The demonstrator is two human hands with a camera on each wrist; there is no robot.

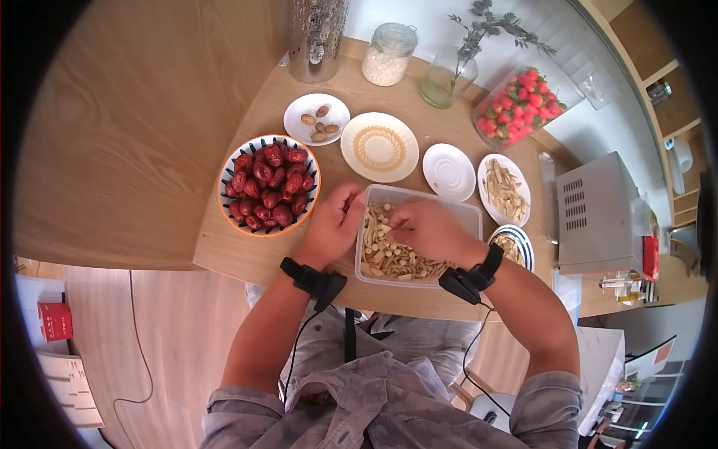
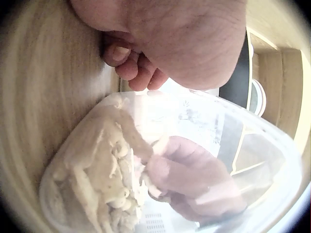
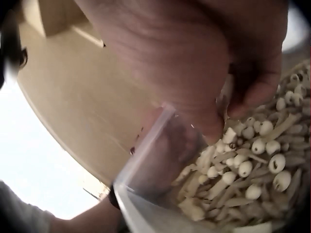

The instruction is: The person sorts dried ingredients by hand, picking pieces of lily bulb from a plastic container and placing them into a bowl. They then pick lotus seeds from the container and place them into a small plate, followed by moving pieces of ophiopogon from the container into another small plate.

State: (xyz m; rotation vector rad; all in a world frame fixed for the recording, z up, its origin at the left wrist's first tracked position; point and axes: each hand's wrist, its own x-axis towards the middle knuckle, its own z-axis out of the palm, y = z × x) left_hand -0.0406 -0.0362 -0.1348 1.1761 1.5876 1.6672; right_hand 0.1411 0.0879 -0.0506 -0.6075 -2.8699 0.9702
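My right hand point(image 1: 434, 228) reaches into a clear plastic box point(image 1: 479, 217) on the table. Its thumb and fingers pinch at pale pieces; the fingers partly hide what they hold, which looks like a lotus seed. The box holds round white lotus seeds point(image 3: 277, 163) mixed with pale dried strips point(image 3: 233, 201). Beside the box's left wall is my left hand point(image 1: 334, 224), its fingers point(image 2: 141, 73) loosely curled near the rim and holding nothing. Through the see-through wall, the left wrist view shows the right hand among the contents.
Left of the box stands a bowl of red dates point(image 1: 269, 187). Behind are a plate with several brown nuts point(image 1: 320, 127), two bare plates point(image 1: 380, 172), a glass jar point(image 1: 389, 56), a vase point(image 1: 449, 78) and strawberries point(image 1: 523, 105). To the right are a plate of dried slices point(image 1: 505, 187) and a striped bowl point(image 1: 529, 251).
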